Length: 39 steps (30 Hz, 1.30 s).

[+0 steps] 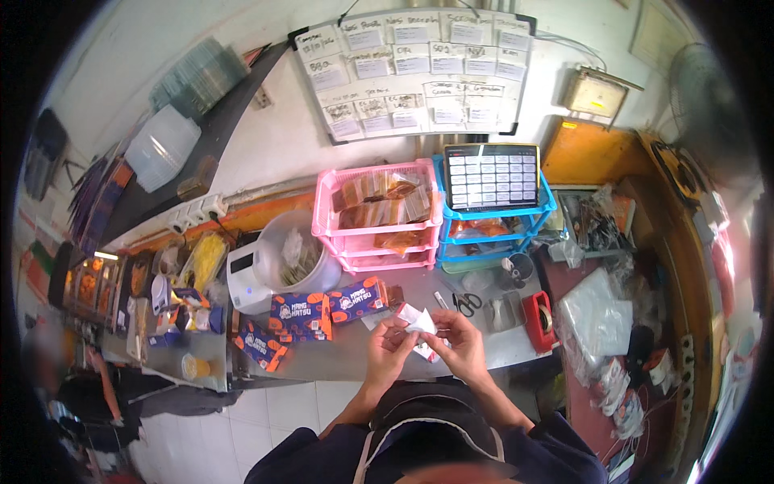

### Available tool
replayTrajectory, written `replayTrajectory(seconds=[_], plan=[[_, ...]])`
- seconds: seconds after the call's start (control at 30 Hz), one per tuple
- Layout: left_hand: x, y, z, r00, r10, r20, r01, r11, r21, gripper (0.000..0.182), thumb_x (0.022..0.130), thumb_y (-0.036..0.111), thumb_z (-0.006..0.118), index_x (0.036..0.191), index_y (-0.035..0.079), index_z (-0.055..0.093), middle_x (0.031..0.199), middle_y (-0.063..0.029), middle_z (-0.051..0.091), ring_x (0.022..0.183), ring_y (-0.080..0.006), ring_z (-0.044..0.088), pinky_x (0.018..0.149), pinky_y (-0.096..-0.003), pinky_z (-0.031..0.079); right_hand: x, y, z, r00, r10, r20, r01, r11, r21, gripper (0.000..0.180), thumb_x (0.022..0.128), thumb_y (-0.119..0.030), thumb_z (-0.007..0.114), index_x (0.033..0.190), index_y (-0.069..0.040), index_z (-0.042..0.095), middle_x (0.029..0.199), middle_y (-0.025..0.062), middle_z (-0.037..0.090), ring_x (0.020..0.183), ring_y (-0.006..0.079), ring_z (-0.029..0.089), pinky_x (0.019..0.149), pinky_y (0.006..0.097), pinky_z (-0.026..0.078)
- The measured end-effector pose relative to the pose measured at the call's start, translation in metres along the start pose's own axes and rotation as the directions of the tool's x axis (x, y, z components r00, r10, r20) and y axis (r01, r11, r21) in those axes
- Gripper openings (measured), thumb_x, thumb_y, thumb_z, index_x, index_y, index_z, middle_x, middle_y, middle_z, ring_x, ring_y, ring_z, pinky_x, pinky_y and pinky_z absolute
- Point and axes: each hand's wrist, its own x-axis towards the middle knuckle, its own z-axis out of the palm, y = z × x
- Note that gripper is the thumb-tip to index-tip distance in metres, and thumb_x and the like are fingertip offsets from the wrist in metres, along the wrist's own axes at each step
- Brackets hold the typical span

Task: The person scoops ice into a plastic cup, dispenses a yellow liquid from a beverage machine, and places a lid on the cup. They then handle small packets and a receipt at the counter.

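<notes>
My left hand (387, 348) and my right hand (462, 345) meet over the near edge of the steel counter (502, 354). Between their fingertips they hold a small white paper piece (417, 319), folded or crumpled. A printed white and red item (428, 351) shows just below it, partly hidden by my fingers. Several purple and orange printed packets (300, 316) lie left of my left hand. Beyond my right hand are black-handled scissors (467, 304) and a white marker-like stick (439, 299).
A red tape dispenser (542, 322) and a clear plastic container (505, 313) stand to the right. Behind are a pink rack (378, 227) of sauce sachets and a blue rack (444, 236) bearing a tablet (493, 176). A co-worker (91, 393) is at far left.
</notes>
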Motion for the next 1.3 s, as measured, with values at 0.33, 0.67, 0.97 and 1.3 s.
replayTrajectory(seconds=[0.33, 0.67, 0.97, 1.3], plan=[[0.009, 0.036, -0.022, 0.983, 0.13, 0.131, -0.144, 0.984, 0.101, 0.022, 0.093, -0.006, 0.067, 0.112, 0.001, 0.061, 0.104, -0.0068, 0.068, 0.09, -0.01, 0.066, 0.079, -0.0241, 0.054, -0.015, -0.03, 0.039, 0.975, 0.087, -0.207, -0.013, 0.942, 0.336, 0.02, 0.094, -0.002, 0.07, 0.111, 0.003, 0.059, 0.096, 0.0094, 0.07, 0.082, 0.0123, 0.068, 0.073, 0.0246, 0.055], [0.023, 0.085, -0.009, 0.889, 0.146, 0.433, -0.203, 0.975, 0.088, 0.03, 0.092, -0.008, 0.067, 0.121, -0.002, 0.063, 0.106, -0.0064, 0.063, 0.098, -0.0117, 0.064, 0.082, -0.0242, 0.052, -0.031, -0.064, 0.061, 0.939, 0.011, -0.345, 0.114, 0.933, 0.341, 0.011, 0.096, -0.004, 0.069, 0.102, 0.003, 0.062, 0.089, 0.0073, 0.07, 0.08, 0.0121, 0.068, 0.071, 0.0259, 0.055], [0.013, 0.114, -0.014, 0.888, 0.185, 0.421, -0.195, 0.981, -0.02, 0.033, 0.09, -0.008, 0.07, 0.122, -0.002, 0.064, 0.122, -0.0124, 0.065, 0.114, -0.0176, 0.062, 0.099, -0.0304, 0.049, -0.032, -0.079, 0.084, 0.92, -0.247, -0.305, 0.286, 0.954, 0.09, 0.046, 0.096, 0.001, 0.066, 0.135, -0.001, 0.042, 0.09, 0.0057, 0.061, 0.084, 0.0122, 0.064, 0.073, 0.0248, 0.052], [0.023, 0.126, -0.018, 0.786, 0.333, 0.522, -0.403, 0.915, 0.023, 0.037, 0.09, -0.008, 0.069, 0.126, -0.004, 0.061, 0.129, -0.0127, 0.059, 0.112, -0.0181, 0.063, 0.096, -0.0296, 0.052, -0.03, -0.089, 0.078, 0.929, -0.322, -0.182, 0.326, 0.945, -0.006, 0.051, 0.089, 0.003, 0.074, 0.136, 0.004, 0.053, 0.103, 0.0081, 0.066, 0.094, 0.0128, 0.064, 0.085, 0.0292, 0.052]])
